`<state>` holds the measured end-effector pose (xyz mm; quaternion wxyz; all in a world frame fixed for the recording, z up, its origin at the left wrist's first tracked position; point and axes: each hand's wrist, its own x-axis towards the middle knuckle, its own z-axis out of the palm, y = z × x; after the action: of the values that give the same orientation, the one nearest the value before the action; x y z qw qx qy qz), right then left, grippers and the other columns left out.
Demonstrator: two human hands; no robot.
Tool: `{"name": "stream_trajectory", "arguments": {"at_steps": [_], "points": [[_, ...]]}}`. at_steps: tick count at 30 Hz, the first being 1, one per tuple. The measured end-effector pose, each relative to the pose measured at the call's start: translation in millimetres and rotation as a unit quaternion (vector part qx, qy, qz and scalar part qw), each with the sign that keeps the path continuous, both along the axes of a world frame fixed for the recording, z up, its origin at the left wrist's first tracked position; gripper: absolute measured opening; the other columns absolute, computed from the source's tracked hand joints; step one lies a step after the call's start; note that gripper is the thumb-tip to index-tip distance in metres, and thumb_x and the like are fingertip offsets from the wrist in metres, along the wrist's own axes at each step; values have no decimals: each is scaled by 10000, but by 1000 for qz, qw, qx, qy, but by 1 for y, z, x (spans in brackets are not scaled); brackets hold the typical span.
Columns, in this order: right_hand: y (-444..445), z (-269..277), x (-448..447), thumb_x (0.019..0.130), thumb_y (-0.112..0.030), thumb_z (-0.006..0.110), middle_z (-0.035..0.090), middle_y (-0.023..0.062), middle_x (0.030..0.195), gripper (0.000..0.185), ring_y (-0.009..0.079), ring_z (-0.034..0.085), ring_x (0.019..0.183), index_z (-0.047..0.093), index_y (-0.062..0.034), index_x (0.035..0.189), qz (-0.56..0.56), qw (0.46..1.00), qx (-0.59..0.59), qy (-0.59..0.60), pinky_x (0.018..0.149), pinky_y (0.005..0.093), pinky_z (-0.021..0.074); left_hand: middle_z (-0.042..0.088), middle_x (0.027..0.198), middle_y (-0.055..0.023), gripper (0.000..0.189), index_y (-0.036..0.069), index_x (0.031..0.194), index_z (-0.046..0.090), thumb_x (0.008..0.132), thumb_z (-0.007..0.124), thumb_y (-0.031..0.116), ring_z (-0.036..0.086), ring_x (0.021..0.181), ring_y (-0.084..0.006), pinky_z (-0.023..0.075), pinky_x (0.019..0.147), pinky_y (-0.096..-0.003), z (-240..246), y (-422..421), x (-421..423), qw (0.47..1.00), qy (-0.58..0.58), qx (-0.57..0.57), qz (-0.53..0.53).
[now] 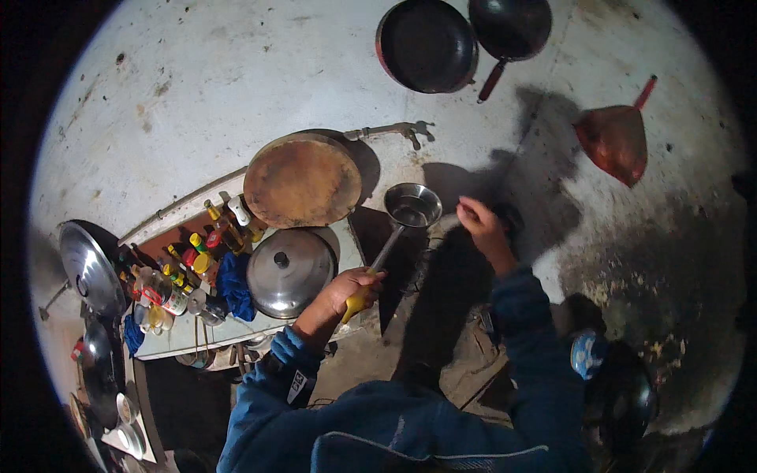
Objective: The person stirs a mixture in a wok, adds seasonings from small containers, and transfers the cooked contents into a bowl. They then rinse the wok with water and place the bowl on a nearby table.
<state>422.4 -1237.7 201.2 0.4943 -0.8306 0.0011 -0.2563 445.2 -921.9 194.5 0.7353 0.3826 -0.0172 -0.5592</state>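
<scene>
My left hand [355, 290] grips the yellow handle of a stainless steel ladle [414, 207]. The ladle's round bowl points away from me, and its inside looks bare and shiny. To the right of that bowl is my right hand [482, 230], raised with its fingers bent. Nothing shows in it, but how far its fingers are parted is unclear. A domed metal lid [291, 273] with a black knob lies on the counter [230, 338], left of my left hand. Beyond it a round wooden chopping board [303, 180] leans against the wall.
A metal tap [408, 131] juts from the wall above the ladle. Several seasoning bottles [227, 230] and a blue cloth [235, 287] crowd the counter. Two pans [427, 47] and a red dustpan-like scoop [618, 142] hang on the wall. Another lid [91, 269] stands far left.
</scene>
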Motion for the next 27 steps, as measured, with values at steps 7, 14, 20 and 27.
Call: {"name": "stream_trajectory", "arguments": {"at_steps": [7,14,20,27], "points": [[-21,1,235,831,-279,593,542,51,1114,466,135,522,970,464,-48,1215,108,977,121,140,685,273,462,450,611,-9,163,86,791,448,821,602,131,441,453,-101,393,391,-230,31,-62,27,995,-34,51,75],[-73,-2,332,822,-283,563,621,101,772,303,167,589,668,602,16,837,84,959,257,83,612,285,486,457,646,-14,242,18,1052,445,844,545,92,434,456,-85,371,382,-213,42,-105,69,991,19,4,135],[-93,33,334,759,-267,615,584,48,769,256,132,557,691,586,-35,863,166,950,219,149,588,283,472,443,638,-5,173,44,983,478,841,556,106,422,473,-88,380,406,-231,33,-126,87,988,53,-20,142],[-137,5,271,829,-230,581,571,4,778,187,109,537,662,584,-53,891,300,900,231,217,603,249,434,497,732,-78,229,16,916,517,821,568,217,499,621,-201,436,581,-323,-31,-141,96,972,-217,-74,50]]}}
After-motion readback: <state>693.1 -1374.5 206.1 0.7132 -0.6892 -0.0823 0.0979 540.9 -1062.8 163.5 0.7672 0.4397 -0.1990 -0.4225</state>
